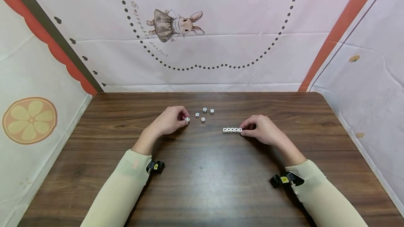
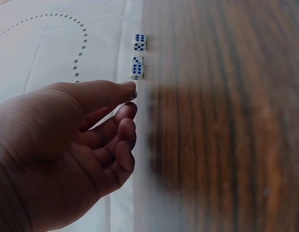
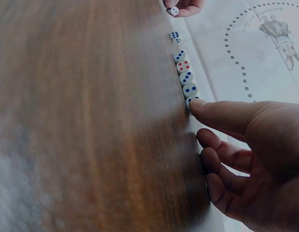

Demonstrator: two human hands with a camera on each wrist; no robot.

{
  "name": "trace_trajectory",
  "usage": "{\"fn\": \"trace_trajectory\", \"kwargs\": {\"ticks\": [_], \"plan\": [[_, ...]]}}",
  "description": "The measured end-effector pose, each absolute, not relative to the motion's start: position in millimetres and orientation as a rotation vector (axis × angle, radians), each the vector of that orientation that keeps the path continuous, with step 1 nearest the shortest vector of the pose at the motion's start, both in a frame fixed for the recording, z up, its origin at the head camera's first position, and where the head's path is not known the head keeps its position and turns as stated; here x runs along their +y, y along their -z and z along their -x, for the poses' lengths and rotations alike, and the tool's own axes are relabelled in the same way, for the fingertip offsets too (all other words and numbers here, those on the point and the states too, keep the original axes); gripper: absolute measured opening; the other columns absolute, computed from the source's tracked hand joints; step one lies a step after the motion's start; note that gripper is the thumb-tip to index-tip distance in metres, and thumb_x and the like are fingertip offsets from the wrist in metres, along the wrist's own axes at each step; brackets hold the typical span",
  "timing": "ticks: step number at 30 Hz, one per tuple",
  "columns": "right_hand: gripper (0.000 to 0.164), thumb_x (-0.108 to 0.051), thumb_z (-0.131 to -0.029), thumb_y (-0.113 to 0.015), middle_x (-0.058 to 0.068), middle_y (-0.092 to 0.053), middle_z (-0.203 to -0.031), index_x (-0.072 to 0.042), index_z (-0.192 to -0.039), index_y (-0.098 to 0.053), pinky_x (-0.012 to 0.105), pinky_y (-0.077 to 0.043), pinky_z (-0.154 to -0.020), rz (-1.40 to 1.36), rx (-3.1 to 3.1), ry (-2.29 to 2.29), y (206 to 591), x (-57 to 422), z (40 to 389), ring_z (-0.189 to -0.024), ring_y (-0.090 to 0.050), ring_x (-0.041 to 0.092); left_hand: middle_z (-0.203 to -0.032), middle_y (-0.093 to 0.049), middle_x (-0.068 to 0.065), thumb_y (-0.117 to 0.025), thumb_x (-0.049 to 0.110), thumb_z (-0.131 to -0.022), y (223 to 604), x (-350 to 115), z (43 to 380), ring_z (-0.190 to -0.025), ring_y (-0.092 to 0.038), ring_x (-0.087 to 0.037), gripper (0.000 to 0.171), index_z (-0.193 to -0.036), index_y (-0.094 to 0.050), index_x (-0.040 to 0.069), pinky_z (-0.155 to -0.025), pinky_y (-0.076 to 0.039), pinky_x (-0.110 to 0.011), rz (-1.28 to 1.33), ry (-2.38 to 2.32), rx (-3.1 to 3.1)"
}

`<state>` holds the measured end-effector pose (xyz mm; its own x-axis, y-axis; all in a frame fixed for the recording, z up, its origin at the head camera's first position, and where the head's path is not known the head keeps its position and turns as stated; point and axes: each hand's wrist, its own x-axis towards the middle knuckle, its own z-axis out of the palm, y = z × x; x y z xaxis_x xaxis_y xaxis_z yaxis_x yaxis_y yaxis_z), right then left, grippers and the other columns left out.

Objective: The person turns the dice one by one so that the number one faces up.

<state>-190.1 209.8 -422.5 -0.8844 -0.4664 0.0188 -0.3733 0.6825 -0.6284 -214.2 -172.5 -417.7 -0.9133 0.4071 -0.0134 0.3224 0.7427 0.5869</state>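
In the head view my left hand pinches a white die between thumb and fingertips, left of a loose group of dice. From the left wrist view, my thumb mostly hides that die. A straight row of white dice lies side by side on the table to the right. My right hand pinches the die at the row's right end, thumb in front and index finger behind. Blue and red pips show on the row's dice in the right wrist view.
Loose dice lie scattered between the hands, farther back than the row. The dark wooden table ends at a printed cloth with a rabbit picture, which also hangs along both sides. Each wrist wears a strapped black device.
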Motion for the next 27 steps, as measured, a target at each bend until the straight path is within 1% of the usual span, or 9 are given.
{"fn": "trace_trajectory", "kwargs": {"ticks": [10,16,27], "plan": [[0.01,-0.017,-0.092,-0.085,-0.007,-0.074,-0.09,-0.015,-0.101,-0.083,0.036,-0.051,-0.076,0.685,2.746,0.974,422.5,210.0,189.6,-0.082,-0.063,0.013,-0.092,-0.068,-0.002,-0.077,0.01,-0.096,419.3,-174.7,214.6,-0.087,-0.063,-0.018,0.009,-0.102,-0.071,0.009,-0.082,-0.051,-0.037,-0.578,-0.947,2.786],[0.01,-0.017,-0.092,-0.085,-0.006,-0.073,-0.09,-0.014,-0.101,-0.083,0.036,-0.051,-0.076,0.686,2.749,0.972,422.6,210.0,189.7,-0.083,-0.063,0.013,-0.091,-0.068,0.0,-0.076,0.011,-0.097,420.6,-177.2,214.7,-0.085,-0.063,-0.016,0.008,-0.103,-0.071,0.01,-0.081,-0.05,-0.036,-0.571,-0.935,2.779],[0.01,-0.018,-0.091,-0.086,-0.007,-0.073,-0.09,-0.015,-0.1,-0.083,0.036,-0.051,-0.077,0.689,2.76,0.973,423.3,210.2,190.1,-0.084,-0.063,0.013,-0.09,-0.068,0.0,-0.077,0.01,-0.097,421.0,-179.9,214.8,-0.084,-0.063,-0.016,0.009,-0.102,-0.07,0.01,-0.081,-0.05,-0.036,-0.55,-0.889,2.768]]}}
